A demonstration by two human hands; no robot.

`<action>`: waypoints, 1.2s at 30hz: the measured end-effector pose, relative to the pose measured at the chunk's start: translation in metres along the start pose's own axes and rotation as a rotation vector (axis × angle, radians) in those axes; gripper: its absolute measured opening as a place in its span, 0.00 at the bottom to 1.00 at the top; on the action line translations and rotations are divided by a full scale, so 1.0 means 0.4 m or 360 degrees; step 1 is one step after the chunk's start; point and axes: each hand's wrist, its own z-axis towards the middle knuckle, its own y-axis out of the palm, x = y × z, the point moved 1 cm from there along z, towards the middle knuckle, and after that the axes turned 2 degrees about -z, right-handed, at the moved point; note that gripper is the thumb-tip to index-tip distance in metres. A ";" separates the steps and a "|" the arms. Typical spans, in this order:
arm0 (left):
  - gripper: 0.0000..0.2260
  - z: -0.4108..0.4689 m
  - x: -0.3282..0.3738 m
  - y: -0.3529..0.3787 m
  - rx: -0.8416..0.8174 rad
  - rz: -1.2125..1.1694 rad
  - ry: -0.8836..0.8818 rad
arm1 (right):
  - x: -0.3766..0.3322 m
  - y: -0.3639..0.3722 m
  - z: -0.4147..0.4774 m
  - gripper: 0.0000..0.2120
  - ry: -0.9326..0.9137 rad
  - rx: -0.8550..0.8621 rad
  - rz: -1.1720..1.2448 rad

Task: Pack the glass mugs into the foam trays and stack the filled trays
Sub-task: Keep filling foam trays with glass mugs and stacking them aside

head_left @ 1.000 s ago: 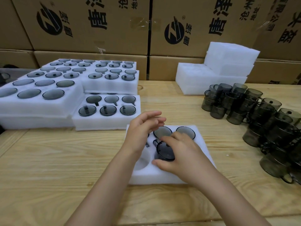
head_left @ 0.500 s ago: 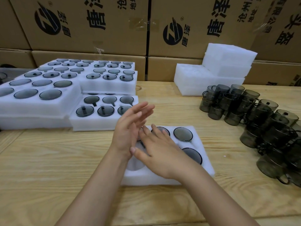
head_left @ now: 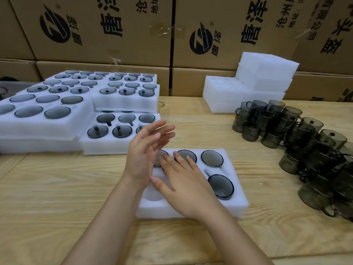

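A wall of brown cardboard cartons point(head_left: 133, 35) with black printed logos and characters fills the back, cut off by the frame at the top and both sides. In front of it runs the worktop point(head_left: 57, 197) of pale, strongly grained wooden planks.

At the left, the filled trays point(head_left: 38, 131) of white foam lie stacked and overlapping. Their pockets show round, smoky grey glass discs, and the leftmost ones run out of view. At the back right stand the blank foam blocks point(head_left: 238, 96), soft-edged and matte, and their pockets are hard to make out. Along the right edge the loose mugs point(head_left: 305, 142), dark translucent glass with handles, crowd together, partly cropped.

Near the middle lies the foam tray point(head_left: 150, 211) being filled. The right hand point(head_left: 183, 184) is spread flat over it, palm down, fingers straight, gripping nothing. It hides the middle front pocket, and whether it presses on the foam cannot be told. The left hand point(head_left: 145, 155) is raised just beside it, palm turned inward, fingers straight and slightly fanned, holding nothing.

Seated mugs show at back right point(head_left: 212, 158) and front right point(head_left: 220, 186). The back middle one point(head_left: 188, 154) is half under fingertips, and the back left one point(head_left: 159, 157) is mostly hidden. The front left pocket point(head_left: 154, 196) is a bare round hollow.
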 end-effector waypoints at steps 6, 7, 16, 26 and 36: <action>0.14 -0.054 -0.023 -0.088 0.0088 0.0819 0.0166 | -0.003 -0.012 -0.028 0.13 0.0033 0.0750 0.0040; 0.16 -0.066 -0.037 -0.098 0.0070 0.0845 0.0114 | 0.000 -0.014 -0.030 0.13 0.0057 0.0805 0.0040; 0.18 -0.046 -0.087 -0.134 -0.0076 0.0745 -0.0090 | 0.134 -0.093 -0.133 0.13 0.0082 0.1323 0.0185; 0.16 -0.033 -0.095 -0.143 -0.0024 0.0631 -0.0100 | 0.550 -0.223 -0.309 0.23 0.1307 0.1069 -0.0622; 0.17 -0.032 -0.095 -0.142 -0.0005 0.0600 -0.0090 | 0.651 -0.226 -0.257 0.13 0.1521 0.0594 -0.1048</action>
